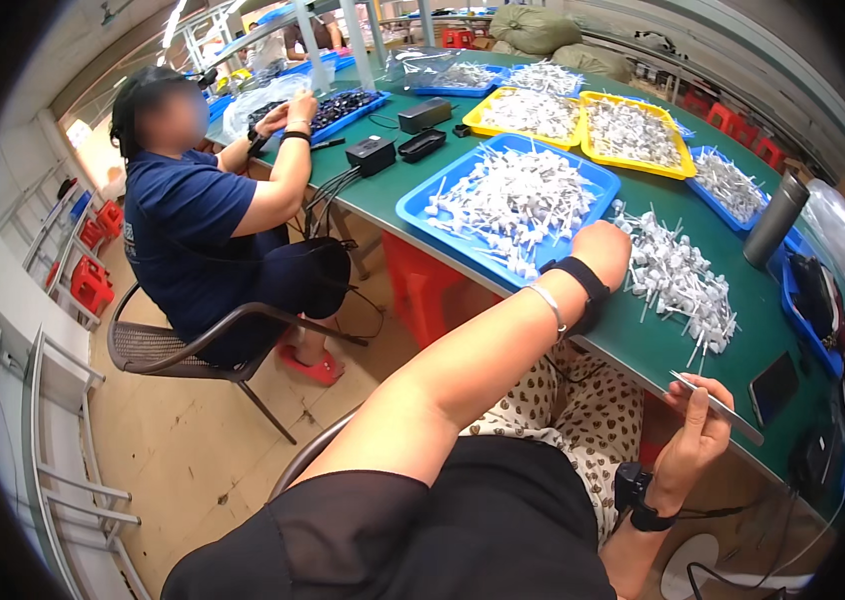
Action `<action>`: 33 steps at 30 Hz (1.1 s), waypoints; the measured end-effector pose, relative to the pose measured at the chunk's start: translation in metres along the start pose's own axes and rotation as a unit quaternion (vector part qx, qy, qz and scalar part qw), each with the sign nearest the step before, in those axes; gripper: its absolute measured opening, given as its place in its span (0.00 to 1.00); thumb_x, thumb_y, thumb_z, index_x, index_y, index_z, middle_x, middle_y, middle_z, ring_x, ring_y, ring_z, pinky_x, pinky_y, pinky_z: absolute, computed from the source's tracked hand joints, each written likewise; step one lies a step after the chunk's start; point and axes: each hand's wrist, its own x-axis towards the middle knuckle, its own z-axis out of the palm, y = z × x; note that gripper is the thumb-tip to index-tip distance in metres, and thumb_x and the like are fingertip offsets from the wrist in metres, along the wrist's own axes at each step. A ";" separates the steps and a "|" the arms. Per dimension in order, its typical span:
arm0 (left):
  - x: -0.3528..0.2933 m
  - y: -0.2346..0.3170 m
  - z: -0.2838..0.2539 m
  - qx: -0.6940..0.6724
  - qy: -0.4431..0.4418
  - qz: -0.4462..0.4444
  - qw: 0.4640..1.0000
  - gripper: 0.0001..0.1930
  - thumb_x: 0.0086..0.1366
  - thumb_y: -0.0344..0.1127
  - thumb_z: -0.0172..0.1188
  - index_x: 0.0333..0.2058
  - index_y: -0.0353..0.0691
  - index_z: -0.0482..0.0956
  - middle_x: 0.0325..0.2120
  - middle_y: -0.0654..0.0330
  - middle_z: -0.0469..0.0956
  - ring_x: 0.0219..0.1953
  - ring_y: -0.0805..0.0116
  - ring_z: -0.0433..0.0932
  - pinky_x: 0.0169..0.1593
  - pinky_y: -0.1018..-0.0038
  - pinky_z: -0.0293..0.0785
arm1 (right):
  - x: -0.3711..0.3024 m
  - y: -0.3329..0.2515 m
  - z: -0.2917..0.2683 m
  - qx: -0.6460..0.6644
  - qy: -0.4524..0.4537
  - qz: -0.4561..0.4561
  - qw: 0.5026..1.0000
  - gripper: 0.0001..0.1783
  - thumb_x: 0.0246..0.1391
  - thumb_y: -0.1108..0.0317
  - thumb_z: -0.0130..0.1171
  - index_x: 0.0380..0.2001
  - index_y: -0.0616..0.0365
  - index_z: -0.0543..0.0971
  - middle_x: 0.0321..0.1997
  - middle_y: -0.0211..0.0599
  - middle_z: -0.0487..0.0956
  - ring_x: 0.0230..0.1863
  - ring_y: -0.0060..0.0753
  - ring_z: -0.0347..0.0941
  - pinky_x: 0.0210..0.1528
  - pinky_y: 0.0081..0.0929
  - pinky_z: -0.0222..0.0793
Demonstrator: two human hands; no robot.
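Note:
My left hand (603,250) reaches to the near right corner of a blue tray (411,212) heaped with small white plastic parts on thin stems (518,195). Its fingers are curled under and mostly hidden; what they hold, if anything, does not show. Just to its right, a loose pile of the same white parts (678,275) lies on the green tabletop (583,315). At the table's near edge, my right hand (700,425) pinches silver metal tweezers (721,408), their tips pointing up and left toward the loose pile.
Two yellow trays (588,155) of white parts stand behind the blue tray. On the right are a grey bottle (783,215) and a phone (775,385). Black power boxes (371,155) sit at the left. A co-worker (203,220) sits beyond, hands raised near dark parts (343,108).

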 end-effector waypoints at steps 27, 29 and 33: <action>-0.212 0.018 -0.010 -0.580 0.002 0.033 0.814 0.09 0.69 0.25 0.58 0.47 0.34 0.81 0.29 0.59 0.76 0.28 0.70 0.79 0.32 0.74 0.77 | -0.028 0.006 0.035 0.075 -0.141 0.035 0.987 0.07 0.65 0.78 0.54 0.45 0.68 0.75 0.46 0.45 0.80 0.44 0.31 0.80 0.49 0.27 0.79; -0.215 0.018 -0.004 -0.578 0.022 0.033 0.815 0.08 0.68 0.24 0.59 0.44 0.34 0.82 0.30 0.59 0.77 0.28 0.69 0.79 0.32 0.74 0.77 | -0.030 0.007 0.035 0.062 -0.150 0.030 0.986 0.07 0.65 0.79 0.55 0.45 0.68 0.75 0.46 0.45 0.80 0.44 0.31 0.80 0.49 0.27 0.79; -0.215 0.017 -0.003 -0.555 0.043 0.039 0.830 0.08 0.66 0.23 0.61 0.43 0.35 0.82 0.30 0.58 0.78 0.29 0.66 0.79 0.33 0.72 0.76 | -0.031 0.006 0.039 0.040 -0.152 0.022 0.987 0.06 0.64 0.80 0.56 0.43 0.68 0.77 0.45 0.44 0.81 0.43 0.30 0.80 0.47 0.25 0.79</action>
